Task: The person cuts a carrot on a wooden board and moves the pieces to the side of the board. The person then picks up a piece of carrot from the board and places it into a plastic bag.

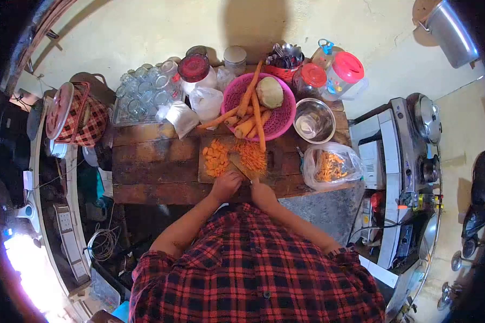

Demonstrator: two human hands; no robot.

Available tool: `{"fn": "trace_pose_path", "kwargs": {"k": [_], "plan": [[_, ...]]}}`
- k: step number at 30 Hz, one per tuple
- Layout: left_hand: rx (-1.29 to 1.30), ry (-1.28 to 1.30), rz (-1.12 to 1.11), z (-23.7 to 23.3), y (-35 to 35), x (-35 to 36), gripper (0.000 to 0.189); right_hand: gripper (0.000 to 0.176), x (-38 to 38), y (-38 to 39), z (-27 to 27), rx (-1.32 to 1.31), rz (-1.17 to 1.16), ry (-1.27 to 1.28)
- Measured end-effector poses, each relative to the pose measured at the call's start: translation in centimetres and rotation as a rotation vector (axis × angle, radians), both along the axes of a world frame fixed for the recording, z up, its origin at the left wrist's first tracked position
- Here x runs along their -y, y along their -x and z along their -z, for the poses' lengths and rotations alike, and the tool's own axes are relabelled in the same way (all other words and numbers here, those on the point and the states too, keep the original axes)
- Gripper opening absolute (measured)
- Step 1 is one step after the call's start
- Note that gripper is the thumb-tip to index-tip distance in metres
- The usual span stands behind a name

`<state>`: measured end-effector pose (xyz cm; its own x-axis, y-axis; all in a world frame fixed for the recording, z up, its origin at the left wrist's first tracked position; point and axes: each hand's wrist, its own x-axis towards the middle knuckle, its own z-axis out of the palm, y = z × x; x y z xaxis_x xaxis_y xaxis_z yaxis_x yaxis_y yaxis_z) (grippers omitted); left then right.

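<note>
A wooden cutting board lies near the table's front edge. Orange carrot chunks are heaped on its left side, and thin carrot strips on its right. My right hand is closed around the handle of a knife, whose blade points away and to the left between the two heaps. Fingers curled, my left hand rests at the board's near edge beside the blade; what it holds, if anything, is hidden.
Behind the board, a pink basket holds whole carrots and a cabbage. To the right are a steel bowl and a plastic bag with cut carrot. Glasses and lidded jars line the back; a stove stands right.
</note>
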<state>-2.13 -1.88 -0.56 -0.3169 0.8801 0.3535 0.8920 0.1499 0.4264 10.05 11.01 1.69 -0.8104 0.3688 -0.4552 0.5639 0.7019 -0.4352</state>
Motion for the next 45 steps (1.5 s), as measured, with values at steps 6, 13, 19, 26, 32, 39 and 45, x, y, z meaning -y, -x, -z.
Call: {"fn": "trace_pose_path", "kwargs": {"k": [6,13,19,26,32,39,45], "plan": [[0.003,-0.062,0.015,1.3,0.1,-0.3,0.012,0.028,0.0,-1.2,-1.0,-0.038,-0.073,-0.011],[-0.004,0.064,-0.044,-0.1,0.5,-0.7,0.01,0.023,-0.6,1.2,-0.3,-0.072,-0.068,-0.031],[-0.061,-0.064,-0.083,0.8,0.1,-0.8,0.011,0.021,0.1,-0.2,-1.3,0.027,-0.025,-0.028],[-0.113,-0.081,-0.067,1.0,0.3,-0.7,0.011,0.023,-0.3,0.9,-2.4,-0.054,-0.087,-0.017],[-0.031,-0.052,-0.09,0.9,0.0,-0.7,0.01,0.023,0.5,-0.2,-0.4,-0.039,-0.047,-0.095],[-0.055,0.011,-0.086,0.3,0.1,-0.7,0.009,0.022,0.4,0.8,-1.9,-0.054,-0.077,-0.034],[-0.042,-0.11,-0.096,0.7,0.0,-0.8,0.012,0.019,0.9,1.4,1.0,-0.048,0.008,-0.046]]}}
